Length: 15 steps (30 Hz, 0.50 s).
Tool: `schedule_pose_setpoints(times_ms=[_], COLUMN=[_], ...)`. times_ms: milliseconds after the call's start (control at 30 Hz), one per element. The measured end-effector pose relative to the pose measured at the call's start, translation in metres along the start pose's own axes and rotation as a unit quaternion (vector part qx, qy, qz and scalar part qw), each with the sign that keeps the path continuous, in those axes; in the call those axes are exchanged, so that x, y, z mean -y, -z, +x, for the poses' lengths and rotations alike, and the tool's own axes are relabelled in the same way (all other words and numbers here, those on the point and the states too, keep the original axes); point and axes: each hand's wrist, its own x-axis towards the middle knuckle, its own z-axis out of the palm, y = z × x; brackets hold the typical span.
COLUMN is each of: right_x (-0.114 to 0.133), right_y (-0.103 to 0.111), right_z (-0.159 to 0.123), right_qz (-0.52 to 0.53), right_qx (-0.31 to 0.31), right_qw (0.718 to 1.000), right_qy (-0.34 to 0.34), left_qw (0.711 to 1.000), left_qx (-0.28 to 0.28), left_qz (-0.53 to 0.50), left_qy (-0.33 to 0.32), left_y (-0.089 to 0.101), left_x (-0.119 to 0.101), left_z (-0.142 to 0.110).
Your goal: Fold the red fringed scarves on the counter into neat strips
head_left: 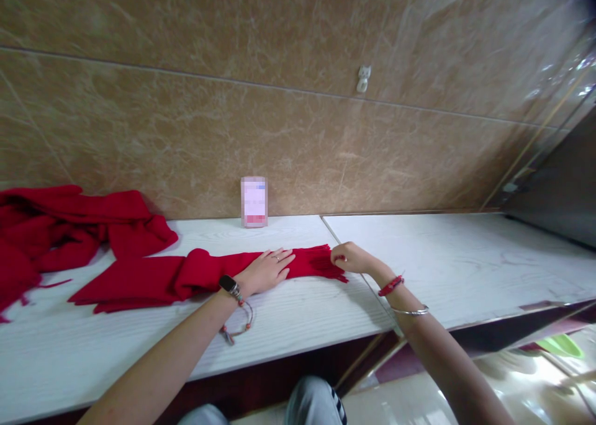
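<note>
A red scarf (153, 279) lies lengthwise on the white tabletop, folded in layers, with a raised fold near its middle. My left hand (267, 271) rests flat on the scarf, fingers stretched out and pointing right. At the scarf's right end, my right hand (351, 257) has its fingers curled in on the red fringe (326, 260). Part of the fringe spreads out below that hand. Whatever strands sit inside the curled fingers are mostly hidden.
A heap of red cloth (107, 220) lies at the left. A phone (254, 203) with a blurred screen leans upright against the brown marbled wall (186, 133). A small white cat-shaped hook (363, 79) is on the wall. The white tabletop (442, 257) has a seam right of centre.
</note>
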Motion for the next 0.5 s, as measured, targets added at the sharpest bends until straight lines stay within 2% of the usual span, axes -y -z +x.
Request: schedule_pose_setpoints(times_ms=[67, 133, 267, 333, 433, 500], right_x=[0.001, 0.012, 0.036, 0.033, 0.012, -0.004], right_y=[0.003, -0.001, -0.017, -0.019, -0.009, 0.0], right_z=[0.0, 0.005, 0.015, 0.014, 0.004, -0.002], right_qz=[0.036, 0.073, 0.076, 0.047, 0.005, -0.009], right_qx=[-0.051, -0.075, 0.009, 0.042, 0.076, 0.069], right_qw=[0.998, 0.993, 0.986, 0.988, 0.995, 0.998], right_qy=[0.015, 0.061, 0.148, 0.137, 0.062, 0.011], left_qw=[1.0, 1.0, 1.0, 1.0, 1.0, 1.0], left_qx=[-0.006, -0.009, -0.011, -0.01, -0.003, -0.002], left_qz=[-0.001, -0.001, -0.005, -0.006, -0.004, -0.004], left_qy=[0.001, 0.002, 0.001, 0.001, -0.001, 0.0], left_y=[-0.001, -0.002, -0.002, -0.001, 0.001, 0.002], left_x=[0.001, 0.001, 0.001, 0.0, -0.001, -0.001], left_z=[0.0, 0.0, 0.0, -0.001, -0.001, -0.002])
